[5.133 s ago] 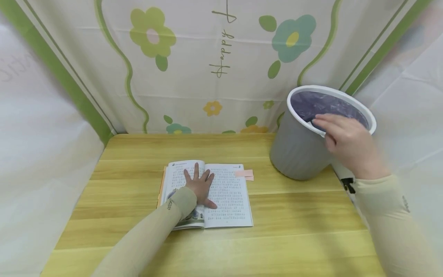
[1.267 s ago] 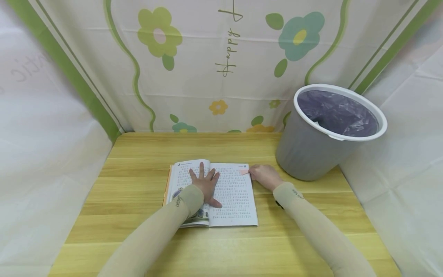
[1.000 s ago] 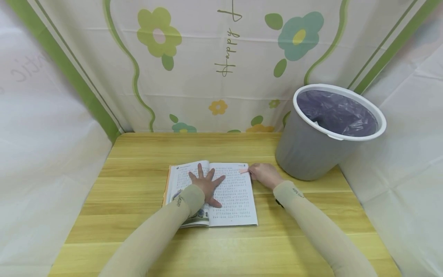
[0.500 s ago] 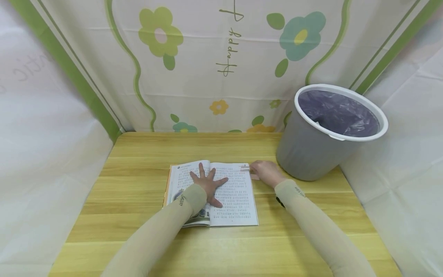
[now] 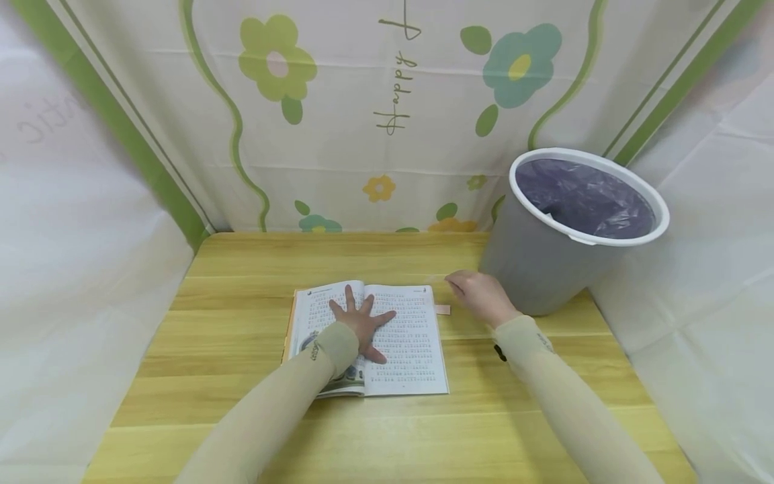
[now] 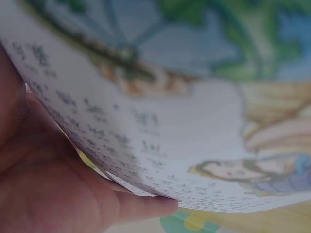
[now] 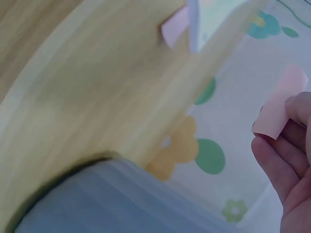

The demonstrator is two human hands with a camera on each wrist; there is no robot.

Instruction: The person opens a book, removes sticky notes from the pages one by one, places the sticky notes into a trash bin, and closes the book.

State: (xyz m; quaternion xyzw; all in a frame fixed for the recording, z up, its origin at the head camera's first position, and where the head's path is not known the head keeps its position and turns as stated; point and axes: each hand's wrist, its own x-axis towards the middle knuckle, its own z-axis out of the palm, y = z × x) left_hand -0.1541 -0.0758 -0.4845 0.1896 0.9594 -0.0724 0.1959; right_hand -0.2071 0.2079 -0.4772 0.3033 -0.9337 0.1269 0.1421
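An open book (image 5: 405, 349) lies on the wooden table, its pages printed with small text and a picture at lower left. Fingers spread, my left hand (image 5: 359, 326) presses on the pages near the spine. Between thumb and fingers my right hand (image 5: 484, 296) pinches a pink sticky tab (image 7: 282, 104), held in the air to the right of the book and plain to see in the right wrist view. A second pink sticky tab (image 5: 443, 309) pokes out from the book's right edge. In the left wrist view the illustrated page (image 6: 184, 111) curves up beside the left hand.
A grey trash can (image 5: 538, 262) with a white rim and purple liner (image 5: 586, 195) stands at the table's back right, just behind my right hand. A flower-patterned curtain (image 5: 338, 134) hangs along the table's back edge.
Earlier my right hand was at the trash can, then at the book's upper right edge. It has peeled one pink sticky tab off the page and moved right and up; my left hand stayed on the book.
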